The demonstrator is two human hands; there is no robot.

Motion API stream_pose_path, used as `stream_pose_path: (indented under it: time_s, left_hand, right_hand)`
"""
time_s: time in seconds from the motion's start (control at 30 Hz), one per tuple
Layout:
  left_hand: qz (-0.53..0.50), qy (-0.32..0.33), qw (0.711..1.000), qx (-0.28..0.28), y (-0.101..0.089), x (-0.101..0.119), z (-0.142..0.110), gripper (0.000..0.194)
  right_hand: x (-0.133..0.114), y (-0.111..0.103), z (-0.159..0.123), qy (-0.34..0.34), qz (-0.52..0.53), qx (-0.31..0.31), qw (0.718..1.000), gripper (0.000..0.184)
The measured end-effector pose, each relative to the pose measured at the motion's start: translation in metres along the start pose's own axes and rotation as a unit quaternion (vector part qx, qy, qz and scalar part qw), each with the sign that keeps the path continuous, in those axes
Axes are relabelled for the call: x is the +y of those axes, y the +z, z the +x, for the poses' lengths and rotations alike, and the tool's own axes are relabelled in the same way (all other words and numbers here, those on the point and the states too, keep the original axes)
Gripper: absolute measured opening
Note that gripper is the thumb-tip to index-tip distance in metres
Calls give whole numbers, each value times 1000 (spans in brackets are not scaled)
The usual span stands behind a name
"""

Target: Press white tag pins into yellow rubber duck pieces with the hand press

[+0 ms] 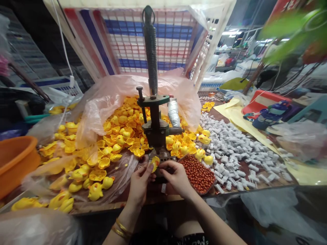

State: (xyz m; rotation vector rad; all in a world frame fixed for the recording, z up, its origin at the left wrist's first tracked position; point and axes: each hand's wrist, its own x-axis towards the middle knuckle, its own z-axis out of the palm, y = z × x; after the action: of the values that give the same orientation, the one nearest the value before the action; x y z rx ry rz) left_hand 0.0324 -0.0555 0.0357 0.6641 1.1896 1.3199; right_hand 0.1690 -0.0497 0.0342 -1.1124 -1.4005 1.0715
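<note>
In front of the hand press [156, 134], my left hand [140, 182] pinches a small yellow plastic duck piece [154, 163] between thumb and fingers. Close beside it on the right, my right hand [176, 177] has its thumb and fingertips drawn together near the duck piece. What those fingertips hold, if anything, is too small to make out. Behind the press lies a heap of yellow duck parts [122, 136]. A tray of small reddish-brown beads [200, 175] stands just right of my right hand.
Many grey-white plastic blocks [235, 156] are spread over the table's right side. An orange basin [17, 163] stands at the left edge. Pink plastic sheeting [94, 109] lies around the ducks. At right are a blue bottle [273, 115] and a blurred green fan [296, 29].
</note>
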Motion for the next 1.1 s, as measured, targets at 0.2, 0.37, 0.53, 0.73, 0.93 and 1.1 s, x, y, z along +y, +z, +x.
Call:
stream_pose_path:
  time_s: [0.2, 0.37, 0.53, 0.73, 0.93, 1.1]
  left_hand:
    - [-24, -9, 1000, -5, -4, -1, 1, 47]
    - [-36, -24, 999, -20, -5, 0, 2, 47]
    - [13, -17, 998, -64, -13, 2, 12, 47]
    - [256, 151, 951, -82, -15, 0, 50, 34]
    - [437, 259, 848, -152, -12, 3, 64, 26]
    - [459, 292, 820, -178, -9, 8, 63, 19]
  right_hand:
    - [-1, 0, 0, 13, 12, 3, 1000, 11]
    - [-1, 1, 0, 12, 21, -6, 1000, 12]
    - [7, 1, 14, 4, -29, 4, 1000, 9]
    - [32, -7, 45, -14, -308, 15, 951, 9]
    - [-8, -69, 142, -40, -87, 208, 973, 30]
    - [-105, -72, 209, -53, 50, 95, 993, 49]
